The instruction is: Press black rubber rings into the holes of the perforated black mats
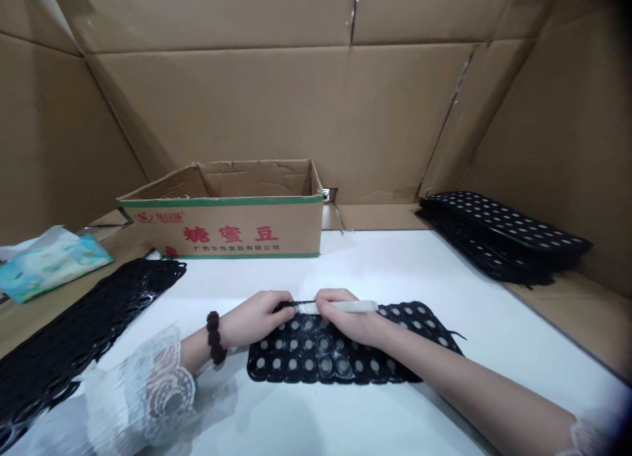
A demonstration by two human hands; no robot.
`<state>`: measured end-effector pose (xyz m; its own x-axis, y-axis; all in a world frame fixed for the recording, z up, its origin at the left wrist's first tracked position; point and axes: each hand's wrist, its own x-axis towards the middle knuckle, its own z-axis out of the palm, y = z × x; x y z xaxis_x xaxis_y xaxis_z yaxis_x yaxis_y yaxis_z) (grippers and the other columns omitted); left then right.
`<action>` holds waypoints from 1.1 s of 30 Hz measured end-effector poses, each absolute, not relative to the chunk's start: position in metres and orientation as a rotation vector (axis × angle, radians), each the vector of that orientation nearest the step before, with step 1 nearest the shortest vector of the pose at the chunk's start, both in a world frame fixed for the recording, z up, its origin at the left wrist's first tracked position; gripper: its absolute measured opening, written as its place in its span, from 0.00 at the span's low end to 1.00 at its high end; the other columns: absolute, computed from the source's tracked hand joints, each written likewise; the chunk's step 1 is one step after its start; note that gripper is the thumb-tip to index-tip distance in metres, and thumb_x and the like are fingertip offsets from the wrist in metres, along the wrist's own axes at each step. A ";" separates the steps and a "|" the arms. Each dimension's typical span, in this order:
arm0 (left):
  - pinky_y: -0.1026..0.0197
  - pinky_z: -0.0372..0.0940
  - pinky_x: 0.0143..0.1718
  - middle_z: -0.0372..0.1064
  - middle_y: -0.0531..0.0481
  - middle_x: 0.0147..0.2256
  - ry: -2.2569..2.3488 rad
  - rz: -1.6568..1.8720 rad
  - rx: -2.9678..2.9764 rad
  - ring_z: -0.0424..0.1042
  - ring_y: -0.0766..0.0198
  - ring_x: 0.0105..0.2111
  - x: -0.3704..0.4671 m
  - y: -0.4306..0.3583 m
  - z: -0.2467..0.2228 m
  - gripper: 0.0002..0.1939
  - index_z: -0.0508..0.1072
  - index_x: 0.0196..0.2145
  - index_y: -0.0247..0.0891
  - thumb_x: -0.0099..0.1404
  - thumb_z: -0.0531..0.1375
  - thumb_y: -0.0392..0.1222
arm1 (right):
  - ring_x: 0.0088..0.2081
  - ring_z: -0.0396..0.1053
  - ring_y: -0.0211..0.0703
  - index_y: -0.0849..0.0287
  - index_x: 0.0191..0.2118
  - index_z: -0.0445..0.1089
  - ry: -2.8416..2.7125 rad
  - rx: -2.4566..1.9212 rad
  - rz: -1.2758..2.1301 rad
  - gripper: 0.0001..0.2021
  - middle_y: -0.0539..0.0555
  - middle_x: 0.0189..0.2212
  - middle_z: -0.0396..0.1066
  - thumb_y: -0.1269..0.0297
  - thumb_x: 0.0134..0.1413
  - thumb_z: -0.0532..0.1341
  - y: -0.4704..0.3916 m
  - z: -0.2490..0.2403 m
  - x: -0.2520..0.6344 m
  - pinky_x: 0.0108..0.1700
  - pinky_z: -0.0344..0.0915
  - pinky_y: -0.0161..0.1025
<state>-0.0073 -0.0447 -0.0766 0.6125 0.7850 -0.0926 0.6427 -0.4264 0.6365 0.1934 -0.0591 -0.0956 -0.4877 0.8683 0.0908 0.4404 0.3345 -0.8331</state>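
A black sheet (pixel 309 364) with rows of round pale discs lies flat on the white table. My left hand (pixel 259 319), with a dark beaded bracelet at the wrist, pinches the sheet's upper left edge. In my right hand (pixel 348 318) is a white pen-like tool (pixel 358 306), held almost level over the sheet's upper edge. Its tip points left and reaches close to my left fingertips. My right hand and forearm cover part of the sheet's middle and right side.
An open cardboard box (pixel 227 229) with red lettering stands behind, left of centre. Stacked black sheets (pixel 503 229) lie at the right. More black material (pixel 93 318) and a blue tissue pack (pixel 54 262) are at the left. Cardboard walls (pixel 222 107) surround the white table (pixel 370 258).
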 end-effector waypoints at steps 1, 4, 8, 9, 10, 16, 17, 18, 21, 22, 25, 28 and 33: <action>0.63 0.56 0.35 0.66 0.52 0.31 1.115 0.281 2.179 0.63 0.62 0.32 -0.007 -0.045 -0.076 0.13 0.67 0.31 0.38 0.61 0.47 0.46 | 0.25 0.55 0.34 0.60 0.18 0.55 -2.053 -1.145 1.079 0.12 0.47 0.19 0.56 0.69 0.51 0.47 -0.058 -0.096 0.195 0.28 0.52 0.32; 0.63 0.56 0.35 0.64 0.53 0.30 1.088 0.284 2.089 0.62 0.63 0.32 -0.007 -0.044 -0.075 0.12 0.66 0.29 0.38 0.61 0.47 0.46 | 0.25 0.56 0.35 0.60 0.17 0.56 -2.021 -1.135 1.157 0.13 0.47 0.18 0.56 0.69 0.50 0.47 -0.053 -0.096 0.198 0.29 0.52 0.32; 0.64 0.56 0.36 0.64 0.55 0.30 1.038 0.315 1.882 0.61 0.64 0.32 -0.009 -0.042 -0.076 0.11 0.66 0.30 0.37 0.59 0.50 0.46 | 0.25 0.56 0.35 0.60 0.15 0.56 -1.993 -1.133 1.212 0.14 0.47 0.17 0.56 0.68 0.49 0.46 -0.047 -0.097 0.200 0.30 0.51 0.33; 0.64 0.56 0.36 0.64 0.55 0.30 1.026 0.321 1.828 0.61 0.65 0.32 -0.010 -0.042 -0.076 0.11 0.67 0.30 0.37 0.59 0.51 0.46 | 0.25 0.56 0.35 0.61 0.15 0.56 -1.988 -1.134 1.220 0.15 0.47 0.17 0.56 0.68 0.49 0.46 -0.047 -0.097 0.200 0.30 0.51 0.33; 0.64 0.55 0.35 0.64 0.55 0.29 1.014 0.324 1.780 0.61 0.65 0.31 -0.010 -0.042 -0.076 0.11 0.67 0.30 0.37 0.58 0.51 0.46 | 0.25 0.56 0.35 0.61 0.16 0.57 -1.985 -1.137 1.224 0.15 0.48 0.17 0.56 0.67 0.49 0.46 -0.046 -0.097 0.200 0.30 0.51 0.33; 0.66 0.54 0.30 0.62 0.56 0.26 1.000 0.363 1.561 0.60 0.67 0.28 -0.009 -0.044 -0.077 0.10 0.67 0.28 0.36 0.56 0.54 0.45 | 0.24 0.55 0.35 0.61 0.16 0.57 -1.979 -1.157 1.219 0.14 0.48 0.17 0.56 0.67 0.49 0.47 -0.048 -0.099 0.199 0.29 0.50 0.33; 0.66 0.54 0.30 0.62 0.56 0.25 1.013 0.379 1.531 0.60 0.67 0.28 -0.008 -0.045 -0.078 0.09 0.67 0.28 0.36 0.56 0.54 0.45 | 0.24 0.55 0.35 0.61 0.16 0.57 -1.980 -1.157 1.219 0.14 0.47 0.17 0.56 0.67 0.49 0.47 -0.049 -0.099 0.198 0.29 0.50 0.33; 0.66 0.54 0.30 0.62 0.56 0.25 1.032 0.394 1.505 0.60 0.67 0.28 -0.007 -0.046 -0.079 0.09 0.67 0.28 0.36 0.55 0.55 0.44 | 0.24 0.55 0.35 0.61 0.16 0.57 -1.981 -1.157 1.220 0.14 0.47 0.17 0.56 0.67 0.49 0.47 -0.049 -0.099 0.198 0.29 0.50 0.33; 0.66 0.54 0.30 0.61 0.55 0.25 1.129 0.473 1.455 0.60 0.66 0.28 -0.005 -0.049 -0.084 0.08 0.67 0.29 0.36 0.54 0.56 0.43 | 0.24 0.55 0.35 0.61 0.16 0.57 -1.962 -1.174 1.218 0.13 0.47 0.17 0.56 0.67 0.48 0.47 -0.052 -0.097 0.195 0.28 0.50 0.33; 0.65 0.54 0.30 0.62 0.55 0.25 1.161 0.507 1.443 0.60 0.65 0.28 -0.005 -0.049 -0.085 0.08 0.67 0.30 0.36 0.54 0.56 0.43 | 0.24 0.55 0.34 0.61 0.16 0.57 -1.952 -1.182 1.221 0.13 0.47 0.17 0.56 0.67 0.47 0.48 -0.052 -0.096 0.195 0.28 0.50 0.33; 0.66 0.53 0.30 0.61 0.55 0.25 1.144 0.564 1.371 0.60 0.66 0.28 -0.004 -0.051 -0.086 0.07 0.68 0.30 0.37 0.53 0.57 0.42 | 0.23 0.54 0.35 0.61 0.15 0.56 -1.907 -1.192 1.259 0.14 0.47 0.16 0.55 0.67 0.47 0.47 -0.051 -0.093 0.195 0.28 0.50 0.33; 0.66 0.52 0.29 0.60 0.56 0.24 1.062 0.522 1.295 0.59 0.67 0.26 -0.005 -0.049 -0.084 0.07 0.68 0.29 0.36 0.53 0.57 0.42 | 0.24 0.55 0.35 0.61 0.13 0.56 -1.856 -1.176 1.292 0.15 0.48 0.15 0.55 0.67 0.47 0.47 -0.047 -0.093 0.197 0.30 0.50 0.34; 0.66 0.52 0.31 0.63 0.55 0.26 1.102 0.512 1.303 0.60 0.66 0.29 -0.006 -0.046 -0.083 0.09 0.70 0.30 0.36 0.51 0.59 0.42 | 0.24 0.56 0.36 0.60 0.13 0.56 -1.842 -1.165 1.291 0.16 0.48 0.14 0.54 0.66 0.47 0.47 -0.043 -0.098 0.198 0.32 0.51 0.34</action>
<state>-0.0064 -0.0458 -0.0826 0.4373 0.8281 -0.3507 0.2662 0.2533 0.9300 0.1984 -0.0427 -0.0977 -0.4356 0.9001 -0.0109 0.3174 0.1423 -0.9375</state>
